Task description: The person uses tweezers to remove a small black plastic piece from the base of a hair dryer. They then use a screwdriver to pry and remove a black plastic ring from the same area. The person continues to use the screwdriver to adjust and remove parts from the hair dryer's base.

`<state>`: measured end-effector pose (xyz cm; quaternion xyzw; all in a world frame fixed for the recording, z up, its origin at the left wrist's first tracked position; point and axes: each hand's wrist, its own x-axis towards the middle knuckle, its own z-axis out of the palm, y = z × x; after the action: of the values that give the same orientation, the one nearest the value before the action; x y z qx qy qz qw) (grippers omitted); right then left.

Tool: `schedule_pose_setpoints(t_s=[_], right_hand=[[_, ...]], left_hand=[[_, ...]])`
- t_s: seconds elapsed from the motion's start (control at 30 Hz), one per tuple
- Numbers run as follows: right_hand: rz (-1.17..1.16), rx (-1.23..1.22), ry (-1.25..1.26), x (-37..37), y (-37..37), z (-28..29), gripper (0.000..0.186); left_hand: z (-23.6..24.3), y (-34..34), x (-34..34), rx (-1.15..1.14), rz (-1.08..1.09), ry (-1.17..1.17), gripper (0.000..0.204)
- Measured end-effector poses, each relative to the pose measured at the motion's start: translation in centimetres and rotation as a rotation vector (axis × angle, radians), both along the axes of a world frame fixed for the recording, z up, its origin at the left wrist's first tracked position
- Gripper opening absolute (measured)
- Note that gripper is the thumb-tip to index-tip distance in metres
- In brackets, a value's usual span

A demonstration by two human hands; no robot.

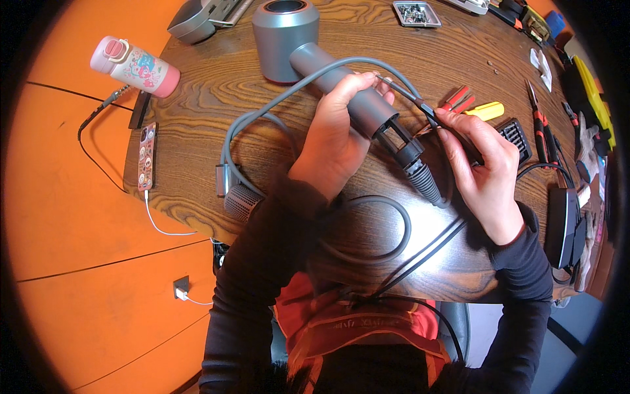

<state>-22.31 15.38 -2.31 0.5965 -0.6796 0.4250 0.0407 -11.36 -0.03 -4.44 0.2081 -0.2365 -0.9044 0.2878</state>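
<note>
A grey hair dryer [279, 49] lies tilted over the wooden table, its round head at the far left. My left hand [336, 134] wraps round its handle [374, 108], thumb on top. From the handle's near end protrudes a black inner frame [397, 141] with a ribbed cable sleeve [423, 182]. Between thumb and fingers, my right hand [484, 154] pinches a slim dark tool [419, 102], like a precision screwdriver; its thin end points toward my left fingertips. The grey cable [262, 108] loops over the handle. A perforated grey cylinder [243, 201] lies by my left forearm.
Red-handled [457, 98] and yellow-handled tools [485, 110] lie beyond my right hand, near a black bit case [515, 139] and pliers [539, 125]. A tray of small parts [417, 14] stands at the back. A pink bottle [141, 65] and a phone [146, 157] are left.
</note>
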Motion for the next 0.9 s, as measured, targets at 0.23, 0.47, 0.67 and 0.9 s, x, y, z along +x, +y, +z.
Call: schedule_pose_setpoints(t_s=[0.23,0.47,0.67,0.9], right_hand=[[-0.006,0.027,-0.013,0.0,0.1,0.0,0.018],[-0.038,-0.064,0.025,0.1,0.1,0.5,0.020],[-0.120,-0.088,0.003,0.7,2.8,3.4,0.018],[-0.214,-0.026,-0.071,3.0,6.9,4.9,0.020]], left_hand=[[0.2,0.0,0.1,0.024,-0.017,0.028,0.016],[0.0,0.0,0.0,0.045,-0.022,0.058,0.017],[0.0,0.1,0.0,0.094,-0.054,0.134,0.016],[-0.4,-0.2,-0.2,0.062,-0.093,0.170,0.015]])
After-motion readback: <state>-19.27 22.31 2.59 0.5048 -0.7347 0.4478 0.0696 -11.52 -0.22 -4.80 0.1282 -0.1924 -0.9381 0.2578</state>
